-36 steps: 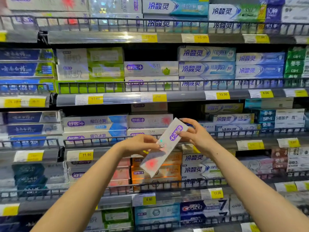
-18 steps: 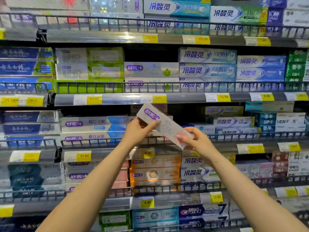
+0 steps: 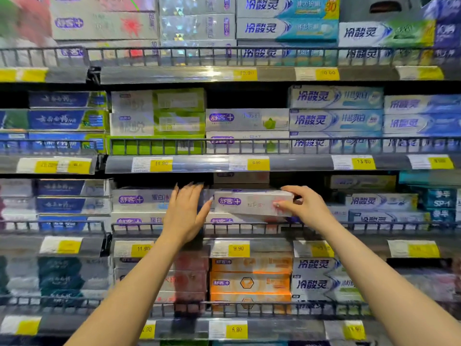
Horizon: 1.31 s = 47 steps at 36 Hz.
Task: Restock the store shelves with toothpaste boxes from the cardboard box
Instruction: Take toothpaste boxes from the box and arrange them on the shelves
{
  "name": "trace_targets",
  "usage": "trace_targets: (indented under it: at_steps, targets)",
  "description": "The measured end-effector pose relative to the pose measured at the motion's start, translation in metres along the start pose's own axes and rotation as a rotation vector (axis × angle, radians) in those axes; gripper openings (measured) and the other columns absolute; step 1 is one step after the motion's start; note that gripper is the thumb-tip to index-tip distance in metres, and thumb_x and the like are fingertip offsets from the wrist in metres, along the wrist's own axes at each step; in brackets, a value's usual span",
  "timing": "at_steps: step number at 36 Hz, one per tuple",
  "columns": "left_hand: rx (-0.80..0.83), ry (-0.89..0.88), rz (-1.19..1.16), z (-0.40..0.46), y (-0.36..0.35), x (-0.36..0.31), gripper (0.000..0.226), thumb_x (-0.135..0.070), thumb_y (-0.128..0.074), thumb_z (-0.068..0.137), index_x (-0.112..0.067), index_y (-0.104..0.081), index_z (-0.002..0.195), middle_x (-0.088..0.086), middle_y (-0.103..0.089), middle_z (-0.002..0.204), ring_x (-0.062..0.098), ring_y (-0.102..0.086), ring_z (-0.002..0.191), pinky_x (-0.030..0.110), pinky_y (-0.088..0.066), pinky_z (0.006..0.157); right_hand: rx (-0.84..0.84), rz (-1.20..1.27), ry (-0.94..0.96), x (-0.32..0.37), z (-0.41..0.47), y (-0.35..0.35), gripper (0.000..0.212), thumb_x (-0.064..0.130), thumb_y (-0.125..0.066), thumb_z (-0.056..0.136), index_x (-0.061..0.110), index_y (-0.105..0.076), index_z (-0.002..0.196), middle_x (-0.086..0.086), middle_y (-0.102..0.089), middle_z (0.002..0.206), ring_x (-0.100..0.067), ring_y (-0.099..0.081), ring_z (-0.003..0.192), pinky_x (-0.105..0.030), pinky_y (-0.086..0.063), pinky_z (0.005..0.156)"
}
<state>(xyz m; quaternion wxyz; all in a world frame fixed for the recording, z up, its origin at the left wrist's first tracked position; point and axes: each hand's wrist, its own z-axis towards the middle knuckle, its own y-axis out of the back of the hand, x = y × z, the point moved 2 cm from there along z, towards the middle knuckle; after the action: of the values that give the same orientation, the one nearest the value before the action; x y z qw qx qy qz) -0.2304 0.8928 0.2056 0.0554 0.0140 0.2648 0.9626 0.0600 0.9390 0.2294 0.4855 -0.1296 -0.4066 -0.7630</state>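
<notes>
Fingers of the right hand [image 3: 303,208] curl round the right end of the box [image 3: 252,203], thumb on its front face, fingers over the top. Left hand [image 3: 184,213] is released, its fingers [image 3: 185,193] straight and pointing up, the thumb tip touching the box's left end. Between the 2 hands the box lies level, purple logo forward, on top of a stack of like boxes [image 3: 239,219] behind the wire rail [image 3: 249,224]. Just left of the left fingers sit blue-and-white boxes [image 3: 142,199]. Below both wrists a yellow tag [image 3: 238,248] reads 9.90; under it lie orange boxes [image 3: 249,283].
</notes>
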Motion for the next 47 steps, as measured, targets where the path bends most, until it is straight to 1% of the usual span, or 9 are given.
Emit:
trace_targets:
  at_steps: [7,16,21,24,28,35,39,44,47]
  targets:
    - [-0.029,0.024,0.044,0.003,-0.006,-0.002,0.059,-0.053,-0.031,0.090,-0.010,-0.053,0.125,0.007,-0.059,0.117,0.026,-0.051,0.112,0.044,-0.029,0.107,-0.083,-0.018,-0.032,-0.001,0.008,-0.023,0.062,0.029,-0.068,0.083,0.009,-0.045,0.136,-0.010,-0.051,0.134,-0.025,-0.046,0.126,-0.030,-0.035,0.101]
    - [-0.007,-0.016,0.114,0.004,-0.011,0.003,0.065,-0.058,-0.034,0.087,-0.008,-0.050,0.127,0.009,-0.057,0.121,0.027,-0.050,0.115,0.047,-0.028,0.108,-0.019,0.040,-0.039,0.002,0.005,-0.031,0.063,0.026,-0.062,0.089,0.015,-0.033,0.144,-0.005,-0.043,0.144,-0.020,-0.038,0.132,-0.021,-0.033,0.091]
    - [-0.064,-0.032,0.057,-0.003,-0.005,-0.004,0.066,-0.053,-0.033,0.089,-0.007,-0.042,0.136,0.010,-0.047,0.138,0.025,-0.036,0.133,0.049,-0.016,0.115,-0.033,0.051,0.030,0.000,-0.004,-0.026,0.073,0.026,-0.063,0.087,0.021,-0.022,0.148,-0.001,-0.031,0.150,-0.019,-0.030,0.138,-0.033,-0.028,0.110]
    - [-0.174,-0.108,-0.030,-0.017,0.003,-0.019,0.056,-0.043,-0.042,0.091,-0.008,-0.043,0.134,0.010,-0.046,0.138,0.023,-0.034,0.132,0.047,-0.016,0.114,-0.151,-0.004,0.159,-0.001,-0.019,-0.023,0.063,0.026,-0.064,0.087,0.018,-0.034,0.142,-0.001,-0.040,0.142,-0.013,-0.037,0.130,-0.031,-0.033,0.108]
    - [-0.238,-0.139,-0.085,-0.061,0.007,-0.033,0.041,-0.035,-0.047,0.087,-0.005,-0.056,0.114,0.013,-0.059,0.114,0.024,-0.045,0.108,0.039,-0.031,0.096,-0.216,-0.113,0.402,-0.002,-0.055,-0.033,0.035,0.019,-0.063,0.088,0.011,-0.053,0.121,0.005,-0.049,0.110,-0.007,-0.044,0.106,-0.020,-0.037,0.092]
    - [0.151,0.020,-0.088,-0.186,-0.022,-0.012,0.029,-0.033,-0.044,0.089,-0.011,-0.059,0.099,0.003,-0.060,0.086,0.020,-0.051,0.083,0.029,-0.028,0.071,0.202,-0.087,0.408,-0.031,-0.127,-0.103,0.022,0.018,-0.058,0.090,0.011,-0.058,0.111,-0.003,-0.057,0.102,-0.014,-0.055,0.086,-0.030,-0.048,0.074]
    - [0.419,0.161,-0.183,-0.263,-0.033,-0.002,0.033,-0.036,-0.042,0.091,-0.010,-0.060,0.101,0.004,-0.063,0.085,0.024,-0.059,0.077,0.035,-0.047,0.065,0.439,-0.067,0.268,-0.052,-0.174,-0.147,0.023,0.018,-0.058,0.091,0.011,-0.059,0.112,0.013,-0.049,0.088,-0.005,-0.048,0.073,-0.026,-0.040,0.068]
    - [0.655,0.304,-0.254,-0.353,-0.037,0.015,0.025,-0.033,-0.047,0.092,-0.016,-0.059,0.106,-0.002,-0.062,0.083,0.017,-0.060,0.073,0.027,-0.043,0.059,0.770,-0.106,0.090,-0.083,-0.250,-0.202,0.019,0.018,-0.056,0.091,0.012,-0.061,0.108,-0.001,-0.060,0.098,-0.016,-0.056,0.085,-0.031,-0.047,0.077]
    - [0.766,0.355,-0.236,-0.396,-0.041,0.036,0.026,-0.035,-0.047,0.093,-0.018,-0.056,0.111,-0.003,-0.061,0.087,0.017,-0.059,0.076,0.027,-0.039,0.060,0.896,-0.099,-0.047,-0.095,-0.293,-0.232,0.016,0.020,-0.053,0.092,0.010,-0.061,0.102,-0.001,-0.058,0.089,-0.016,-0.053,0.076,-0.029,-0.043,0.071]
